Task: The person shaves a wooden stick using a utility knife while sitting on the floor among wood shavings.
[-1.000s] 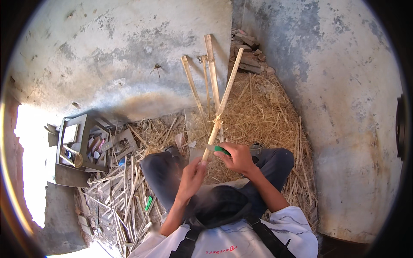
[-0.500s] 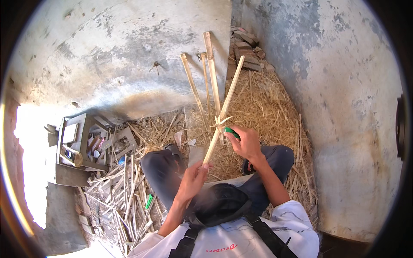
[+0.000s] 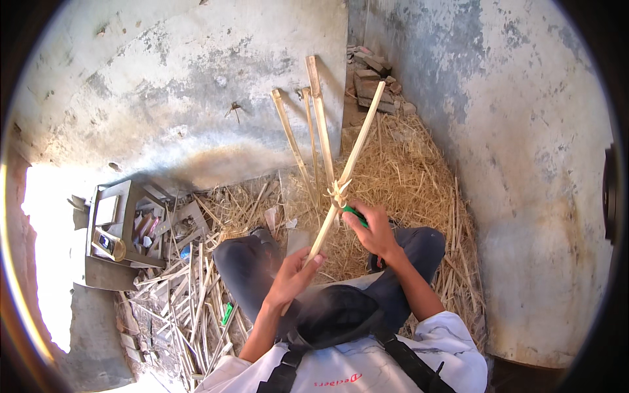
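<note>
My left hand (image 3: 296, 274) is closed around the lower part of a pale split-bamboo strip (image 3: 363, 134), which slants up and away to the right. Curled shavings (image 3: 338, 190) bunch at the middle of the strip, still attached. Just below them, my right hand (image 3: 373, 230) grips a green-handled knife (image 3: 354, 215) against the strip; its blade is mostly hidden. Beyond the strip, several bamboo pieces (image 3: 314, 92) lean upright on the wall.
Straw-like shavings (image 3: 406, 157) cover the floor ahead and right. Thin strips (image 3: 193, 308) lie heaped at left, with a green object (image 3: 227, 313) among them. A wooden stool-like frame (image 3: 124, 229) holds odds and ends. Bricks (image 3: 373, 82) are piled in the corner.
The strip's far end has swung slightly right. My right hand and the knife have come a little nearer to me along it, and the curls now stand away from the knife.
</note>
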Action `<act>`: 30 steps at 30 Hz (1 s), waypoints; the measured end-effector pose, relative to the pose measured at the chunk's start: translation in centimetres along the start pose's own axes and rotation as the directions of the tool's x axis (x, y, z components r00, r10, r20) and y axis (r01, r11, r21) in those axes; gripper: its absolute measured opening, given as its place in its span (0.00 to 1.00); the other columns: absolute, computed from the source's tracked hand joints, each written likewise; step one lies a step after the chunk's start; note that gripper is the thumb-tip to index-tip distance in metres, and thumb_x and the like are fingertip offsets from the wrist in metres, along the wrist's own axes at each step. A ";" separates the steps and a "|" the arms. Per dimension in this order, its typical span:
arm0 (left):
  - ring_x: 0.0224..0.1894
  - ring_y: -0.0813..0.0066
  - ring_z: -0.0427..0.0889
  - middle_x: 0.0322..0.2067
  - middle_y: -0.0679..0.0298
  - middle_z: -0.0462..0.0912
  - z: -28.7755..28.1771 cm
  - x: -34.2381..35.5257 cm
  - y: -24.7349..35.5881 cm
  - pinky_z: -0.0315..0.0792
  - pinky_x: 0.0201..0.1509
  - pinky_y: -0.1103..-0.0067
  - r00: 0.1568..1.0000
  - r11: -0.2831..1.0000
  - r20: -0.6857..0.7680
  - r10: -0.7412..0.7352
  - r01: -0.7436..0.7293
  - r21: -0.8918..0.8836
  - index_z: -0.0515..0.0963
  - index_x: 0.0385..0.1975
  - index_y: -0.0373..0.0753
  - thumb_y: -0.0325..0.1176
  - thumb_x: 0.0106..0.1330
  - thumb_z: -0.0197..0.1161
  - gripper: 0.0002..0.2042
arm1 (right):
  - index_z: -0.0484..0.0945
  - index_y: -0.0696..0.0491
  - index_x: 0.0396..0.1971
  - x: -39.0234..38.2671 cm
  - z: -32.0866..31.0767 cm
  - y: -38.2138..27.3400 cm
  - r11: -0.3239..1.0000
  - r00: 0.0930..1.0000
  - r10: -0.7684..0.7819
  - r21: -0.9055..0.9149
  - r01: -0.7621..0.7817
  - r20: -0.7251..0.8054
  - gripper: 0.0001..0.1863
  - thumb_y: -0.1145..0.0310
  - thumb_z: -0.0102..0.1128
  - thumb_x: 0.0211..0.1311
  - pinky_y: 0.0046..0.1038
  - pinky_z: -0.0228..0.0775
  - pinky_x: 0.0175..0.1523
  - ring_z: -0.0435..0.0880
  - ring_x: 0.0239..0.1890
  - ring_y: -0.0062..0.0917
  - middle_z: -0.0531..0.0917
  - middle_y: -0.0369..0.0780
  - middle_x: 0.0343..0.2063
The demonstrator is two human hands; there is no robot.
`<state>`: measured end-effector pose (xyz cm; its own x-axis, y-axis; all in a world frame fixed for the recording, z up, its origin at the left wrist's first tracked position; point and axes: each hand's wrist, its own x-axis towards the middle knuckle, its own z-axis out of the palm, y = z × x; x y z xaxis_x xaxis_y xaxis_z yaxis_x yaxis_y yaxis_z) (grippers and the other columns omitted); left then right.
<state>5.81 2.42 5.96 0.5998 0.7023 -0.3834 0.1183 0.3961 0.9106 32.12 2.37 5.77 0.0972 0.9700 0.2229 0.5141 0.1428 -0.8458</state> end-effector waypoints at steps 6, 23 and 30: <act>0.18 0.92 0.55 0.20 0.82 0.58 1.8 2.3 0.2 0.49 0.21 0.84 0.999 0.999 0.040 0.002 -0.001 -0.033 0.78 0.60 0.38 0.43 0.86 0.57 0.16 | 0.85 0.57 0.48 0.0 -0.5 -0.2 0.998 0.998 -0.050 -0.038 0.051 0.038 0.21 0.51 0.63 0.79 0.38 0.74 0.34 0.87 0.27 0.40 0.85 0.47 0.26; 0.34 0.88 0.72 0.32 0.75 0.78 5.5 5.4 -1.7 0.66 0.35 0.81 0.999 0.998 -0.010 0.035 -0.034 0.047 0.84 0.57 0.36 0.43 0.82 0.63 0.17 | 0.84 0.58 0.50 -1.6 -3.8 1.7 0.996 0.997 0.016 -0.088 -0.009 0.081 0.19 0.55 0.64 0.78 0.41 0.77 0.41 0.89 0.37 0.48 0.87 0.50 0.35; 0.23 0.91 0.67 0.24 0.78 0.73 6.6 7.1 -2.3 0.59 0.25 0.84 0.996 0.996 -0.009 0.084 -0.084 0.005 0.81 0.56 0.36 0.42 0.83 0.62 0.16 | 0.84 0.56 0.51 -1.4 -4.5 3.0 0.989 0.994 0.053 -0.139 -0.040 0.091 0.18 0.55 0.64 0.78 0.42 0.79 0.42 0.89 0.38 0.49 0.88 0.50 0.36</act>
<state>15.04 2.54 2.19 0.6002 0.7387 -0.3068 0.0711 0.3328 0.9403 37.35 0.53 5.07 0.0466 0.9900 0.1328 0.6232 0.0751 -0.7784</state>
